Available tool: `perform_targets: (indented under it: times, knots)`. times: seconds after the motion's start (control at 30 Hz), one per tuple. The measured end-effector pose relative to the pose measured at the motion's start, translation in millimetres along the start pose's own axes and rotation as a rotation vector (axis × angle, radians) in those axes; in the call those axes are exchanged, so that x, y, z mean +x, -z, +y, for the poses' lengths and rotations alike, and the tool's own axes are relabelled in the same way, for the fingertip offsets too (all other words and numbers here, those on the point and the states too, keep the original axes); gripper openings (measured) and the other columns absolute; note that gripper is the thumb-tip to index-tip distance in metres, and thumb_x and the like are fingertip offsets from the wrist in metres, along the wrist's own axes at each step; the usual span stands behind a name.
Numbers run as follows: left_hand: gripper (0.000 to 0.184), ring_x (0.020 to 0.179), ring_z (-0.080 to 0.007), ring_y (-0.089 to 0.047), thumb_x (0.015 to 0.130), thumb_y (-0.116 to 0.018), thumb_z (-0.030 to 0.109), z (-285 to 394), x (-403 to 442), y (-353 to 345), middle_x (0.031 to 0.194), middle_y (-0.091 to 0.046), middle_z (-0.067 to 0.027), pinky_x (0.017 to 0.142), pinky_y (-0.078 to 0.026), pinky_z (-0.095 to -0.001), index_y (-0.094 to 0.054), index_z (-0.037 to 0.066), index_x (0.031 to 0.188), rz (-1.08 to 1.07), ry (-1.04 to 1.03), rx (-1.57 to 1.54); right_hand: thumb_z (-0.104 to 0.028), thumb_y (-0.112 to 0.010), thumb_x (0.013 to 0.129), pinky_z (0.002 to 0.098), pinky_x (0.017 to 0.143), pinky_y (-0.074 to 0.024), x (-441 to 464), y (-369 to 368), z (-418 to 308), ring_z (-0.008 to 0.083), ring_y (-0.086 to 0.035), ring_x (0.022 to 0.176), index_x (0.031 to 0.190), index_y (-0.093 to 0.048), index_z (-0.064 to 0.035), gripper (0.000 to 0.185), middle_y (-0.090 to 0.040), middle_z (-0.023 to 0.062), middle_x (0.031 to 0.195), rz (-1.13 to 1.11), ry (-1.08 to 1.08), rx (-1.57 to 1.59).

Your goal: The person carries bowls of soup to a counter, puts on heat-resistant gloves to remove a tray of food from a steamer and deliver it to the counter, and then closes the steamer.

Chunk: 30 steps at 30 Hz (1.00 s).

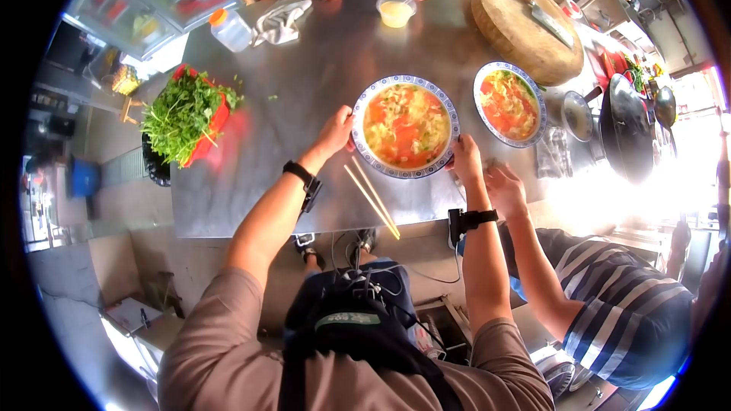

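Clasping opposite sides of a round blue-and-white soup bowl (406,173) at a silvery metal worktop (312,68) are the left grip (334,132) and right grip (467,160).

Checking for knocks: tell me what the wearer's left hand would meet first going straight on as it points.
Most likely the soup bowl it holds: the left hand is against its rim. Whether the bowl is lifted or resting is unclear.

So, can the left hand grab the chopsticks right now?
Probably yes, but it would have to let go first: the left hand is holding the rim of the nearer soup bowl. The chopsticks lie close by on the table, with nothing seen on top.
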<state>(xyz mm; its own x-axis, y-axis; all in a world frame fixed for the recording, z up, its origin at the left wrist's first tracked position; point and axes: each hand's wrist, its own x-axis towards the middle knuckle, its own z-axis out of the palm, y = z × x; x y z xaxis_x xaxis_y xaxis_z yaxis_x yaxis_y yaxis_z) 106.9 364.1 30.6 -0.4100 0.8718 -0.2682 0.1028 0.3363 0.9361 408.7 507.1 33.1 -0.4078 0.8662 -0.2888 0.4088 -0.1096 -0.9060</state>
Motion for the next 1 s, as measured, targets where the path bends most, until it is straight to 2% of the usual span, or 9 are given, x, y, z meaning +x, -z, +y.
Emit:
perform_targets:
  times: [0.07, 0.27, 0.63, 0.73, 0.83, 1.0]
  knots:
    - [0.018, 0.046, -0.0162, -0.06, 0.099, -0.044, 0.019, 1, -4, 2, 0.065, -0.061, -0.0106, 0.04, -0.05, -0.0285, -0.048, 0.001, 0.096, 0.005, 0.016, -0.01, -0.011, -0.048, 0.095, 0.0268, 0.04, -0.0487, -1, -3, -2, 0.0156, -0.059, 0.049, 0.099, -0.052, 0.0054, 0.018, -0.06, 0.01, 0.072, -0.009, -0.011, 0.054]
    - [0.017, 0.046, -0.016, -0.06, 0.099, -0.044, 0.017, 6, -28, 26, 0.066, -0.062, -0.0107, 0.04, -0.05, -0.0284, -0.048, 0.001, 0.096, 0.034, 0.027, -0.025, -0.01, -0.048, 0.096, 0.0255, 0.041, -0.048, -5, -19, -19, 0.0147, -0.058, 0.048, 0.1, -0.052, 0.0055, 0.017, -0.06, 0.0095, 0.073, -0.068, 0.013, 0.056]
    - [0.019, 0.048, -0.0153, -0.06, 0.099, -0.045, 0.018, 26, -136, 128, 0.065, -0.061, -0.0097, 0.041, -0.051, -0.028, -0.047, 0.0, 0.095, 0.184, 0.018, -0.143, -0.009, -0.048, 0.094, 0.0259, 0.042, -0.0474, -63, -92, -120, 0.0147, -0.058, 0.048, 0.099, -0.054, 0.0061, 0.017, -0.061, 0.0091, 0.07, -0.207, 0.147, 0.008]
    - [0.024, 0.052, -0.0111, -0.058, 0.101, -0.039, 0.022, 31, -173, 173, 0.068, -0.058, -0.0054, 0.044, -0.048, -0.0245, -0.049, 0.001, 0.099, 0.21, 0.074, -0.104, -0.008, -0.049, 0.093, 0.0263, 0.042, -0.0479, -79, -134, -153, 0.0147, -0.059, 0.049, 0.099, -0.054, 0.0063, 0.017, -0.062, 0.0095, 0.069, -0.272, 0.143, 0.031]
    - [0.021, 0.048, -0.0152, -0.06, 0.1, -0.045, 0.02, 12, -207, 222, 0.067, -0.062, -0.0105, 0.042, -0.049, -0.029, -0.048, -0.001, 0.096, 0.274, 0.05, -0.17, -0.008, -0.048, 0.094, 0.0259, 0.042, -0.0476, -103, -183, -186, 0.0144, -0.058, 0.048, 0.1, -0.054, 0.0065, 0.017, -0.061, 0.0094, 0.067, -0.333, 0.147, -0.005]
    - [0.021, 0.049, -0.0135, -0.059, 0.1, -0.044, 0.021, -13, -274, 316, 0.069, -0.061, -0.0088, 0.042, -0.048, -0.0272, -0.049, 0.0, 0.102, 0.357, 0.153, -0.215, -0.009, -0.046, 0.095, 0.0239, 0.042, -0.0467, -134, -286, -216, 0.0128, -0.056, 0.049, 0.104, -0.055, 0.0041, 0.018, -0.061, 0.0077, 0.071, -0.442, 0.139, -0.114]
